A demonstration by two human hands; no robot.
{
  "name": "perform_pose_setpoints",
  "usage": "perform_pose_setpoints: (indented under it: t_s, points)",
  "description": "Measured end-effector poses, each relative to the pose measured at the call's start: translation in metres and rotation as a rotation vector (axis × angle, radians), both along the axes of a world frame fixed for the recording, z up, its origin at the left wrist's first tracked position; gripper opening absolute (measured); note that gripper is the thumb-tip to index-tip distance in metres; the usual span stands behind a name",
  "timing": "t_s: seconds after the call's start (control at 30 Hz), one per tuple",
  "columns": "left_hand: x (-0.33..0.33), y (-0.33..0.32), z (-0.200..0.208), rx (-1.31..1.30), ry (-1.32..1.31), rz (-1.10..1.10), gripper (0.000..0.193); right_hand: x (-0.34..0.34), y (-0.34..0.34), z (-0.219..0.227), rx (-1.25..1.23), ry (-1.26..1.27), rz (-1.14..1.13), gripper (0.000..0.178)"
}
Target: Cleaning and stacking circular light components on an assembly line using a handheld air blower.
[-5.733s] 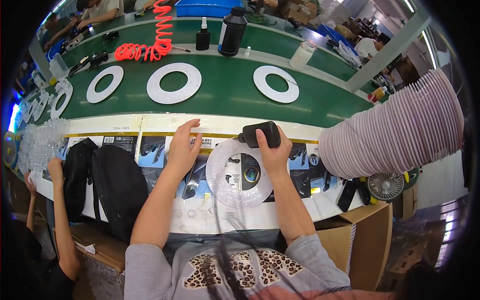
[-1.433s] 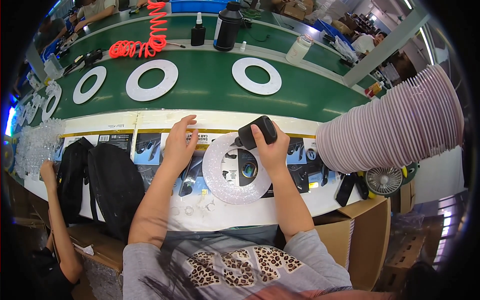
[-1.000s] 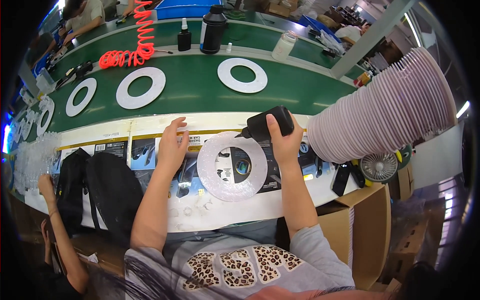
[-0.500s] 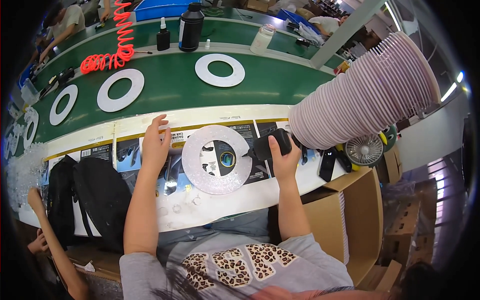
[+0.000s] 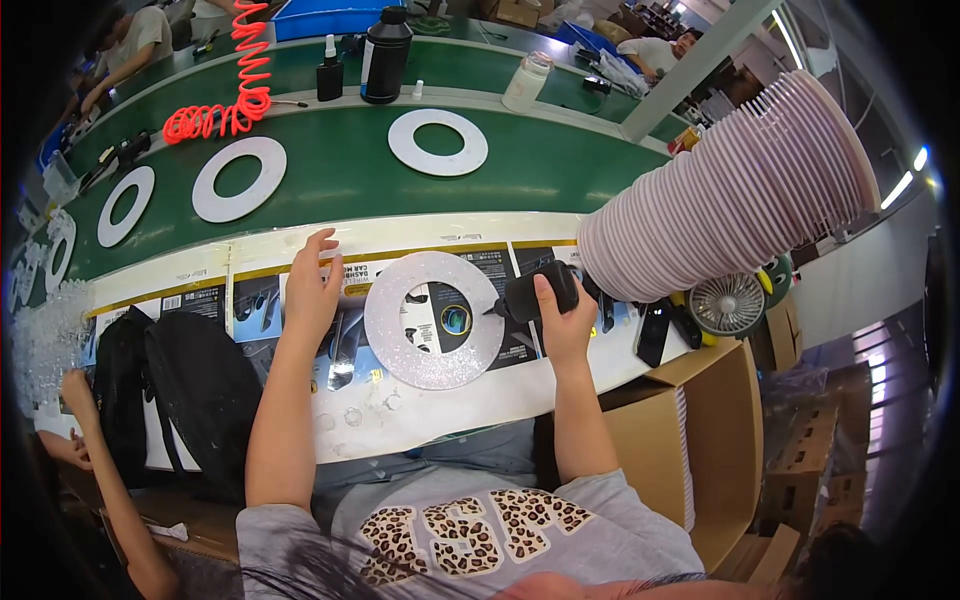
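A flat, white, glittery ring [image 5: 396, 352] lies on the printed sheets in front of me, with the print showing through its central hole. My right hand [image 5: 566, 318] grips a black dropper bottle [image 5: 541, 292] tilted on its side. Its thin nozzle points left and reaches the ring's right side; I cannot tell whether the tip touches the surface. My left hand [image 5: 314, 288] is held to the left of the ring, holding nothing, its fingers stretched away from me and apart.
A tall leaning stack of white rings [image 5: 720, 190] stands right, beside a small fan [image 5: 728, 303] and phone [image 5: 653, 335]. More rings [image 5: 438, 118] lie on the green belt [image 5: 340, 180]. Left are a black bag [image 5: 205, 390] and another person's hand [image 5: 76, 388]. An open carton [image 5: 725, 440] sits lower right.
Both my hands and the bottle stay nearly in place; the nozzle dips slightly. At the left edge, the other person's hands shift upward a little. Rings on the belt shift slightly left.
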State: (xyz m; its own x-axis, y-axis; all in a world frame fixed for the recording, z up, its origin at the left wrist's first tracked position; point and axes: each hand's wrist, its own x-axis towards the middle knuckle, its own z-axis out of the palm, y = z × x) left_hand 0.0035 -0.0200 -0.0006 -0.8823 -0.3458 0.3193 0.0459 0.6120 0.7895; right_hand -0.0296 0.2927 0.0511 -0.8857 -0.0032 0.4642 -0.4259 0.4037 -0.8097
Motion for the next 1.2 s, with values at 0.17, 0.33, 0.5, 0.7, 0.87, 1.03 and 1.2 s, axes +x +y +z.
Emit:
perform_pose_setpoints:
  t_s: [0.17,0.33,0.5,0.7,0.87,1.03,1.2]
  points:
    - [0.001,0.0,0.001,0.012,-0.016,0.006,0.035,-0.001,0.002,-0.002,-0.008,-0.011,0.005,0.027]
    - [0.0,0.0,0.001,0.035,-0.042,0.007,0.034,0.002,0.002,0.005,0.009,0.003,-0.014,0.026]
    - [0.0,0.001,0.001,0.0,-0.039,0.014,0.036,0.005,0.011,0.006,-0.105,-0.011,-0.048,0.023]
    - [0.0,0.0,-0.003,-0.019,-0.033,0.01,0.035,0.007,0.023,0.007,-0.046,0.025,-0.075,0.022]
    - [0.0,0.001,-0.001,-0.029,-0.03,0.006,0.035,0.009,0.025,0.005,0.007,0.037,-0.096,0.024]
    - [-0.001,0.0,-0.003,-0.023,-0.015,-0.001,0.035,0.007,0.027,0.0,-0.004,0.05,-0.072,0.026]
    - [-0.001,-0.001,-0.004,-0.034,-0.018,0.002,0.035,0.01,0.028,0.001,-0.022,-0.066,-0.05,0.025]
